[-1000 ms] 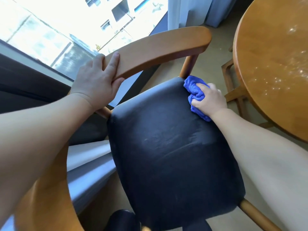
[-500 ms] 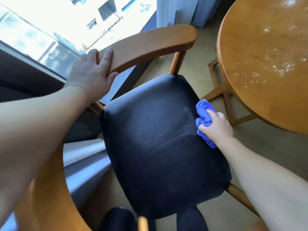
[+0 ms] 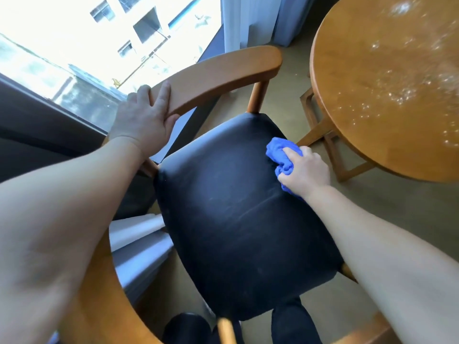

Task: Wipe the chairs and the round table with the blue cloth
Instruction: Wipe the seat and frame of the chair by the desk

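A wooden chair with a curved armrest (image 3: 218, 75) and a black padded seat (image 3: 236, 214) fills the middle of the head view. My left hand (image 3: 141, 120) grips the armrest at its near-left part. My right hand (image 3: 305, 170) holds a bunched blue cloth (image 3: 279, 155) pressed on the right edge of the seat, towards its far corner. The round wooden table (image 3: 387, 85) stands to the right, its top spotted with bright glints.
A large window (image 3: 87, 45) with a dark sill runs along the left, with pale curtains (image 3: 253, 21) at the top. The table's wooden base (image 3: 330, 150) stands close to the seat's right side. My dark trouser legs (image 3: 295, 321) are at the bottom edge.
My right hand slid the cloth back along the seat's right edge from the far corner, then forward again a little. My left hand stays on the armrest.
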### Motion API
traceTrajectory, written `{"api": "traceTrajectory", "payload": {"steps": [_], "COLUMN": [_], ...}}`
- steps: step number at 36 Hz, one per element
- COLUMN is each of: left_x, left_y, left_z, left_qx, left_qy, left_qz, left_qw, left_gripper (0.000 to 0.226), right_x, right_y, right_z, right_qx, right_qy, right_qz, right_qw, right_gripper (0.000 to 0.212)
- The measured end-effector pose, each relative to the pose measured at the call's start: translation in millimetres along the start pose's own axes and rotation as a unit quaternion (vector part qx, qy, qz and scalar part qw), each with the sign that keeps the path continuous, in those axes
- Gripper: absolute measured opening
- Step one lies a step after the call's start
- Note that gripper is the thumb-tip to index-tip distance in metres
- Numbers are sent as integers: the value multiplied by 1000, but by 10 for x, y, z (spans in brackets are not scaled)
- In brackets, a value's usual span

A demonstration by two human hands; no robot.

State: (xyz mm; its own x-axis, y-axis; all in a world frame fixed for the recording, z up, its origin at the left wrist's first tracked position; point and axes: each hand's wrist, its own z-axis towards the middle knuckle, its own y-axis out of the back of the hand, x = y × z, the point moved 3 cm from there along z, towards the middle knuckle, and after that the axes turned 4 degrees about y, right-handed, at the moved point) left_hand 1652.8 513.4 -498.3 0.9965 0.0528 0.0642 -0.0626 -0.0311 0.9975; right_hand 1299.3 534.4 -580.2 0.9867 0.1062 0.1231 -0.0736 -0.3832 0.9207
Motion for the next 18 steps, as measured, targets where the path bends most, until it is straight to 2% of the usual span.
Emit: {"api": "traceTrajectory", "payload": {"steps": [3,7,9,13,18], "left_x": [7,7,8,16,22], "left_y": [-11,-5,-13,-37,-35], "left_z": [6,7,8,2,-8], "left_qx": [2,5,5,4,2], "left_qy": [-2,-3,-4,-2,0], "left_qz": [-5,8,11,8,12], "left_qw": [1000,1000,1000,1000,1000], "left_gripper": [62,61,61,61,60], "right_x": [343,624,619,521,197], "right_y": [-72,-455,-612,-629,-590], "right_z": [102,-100,-277,-327,-290], "right_qx": [-12,46,48,5,26], "right_qy": [71,144,156,191,193], "right_qz": [-40,-97,-91,-91,-96], "right_qw": [997,984,982,977,976], "right_gripper": [68,74,74,72,73]}}
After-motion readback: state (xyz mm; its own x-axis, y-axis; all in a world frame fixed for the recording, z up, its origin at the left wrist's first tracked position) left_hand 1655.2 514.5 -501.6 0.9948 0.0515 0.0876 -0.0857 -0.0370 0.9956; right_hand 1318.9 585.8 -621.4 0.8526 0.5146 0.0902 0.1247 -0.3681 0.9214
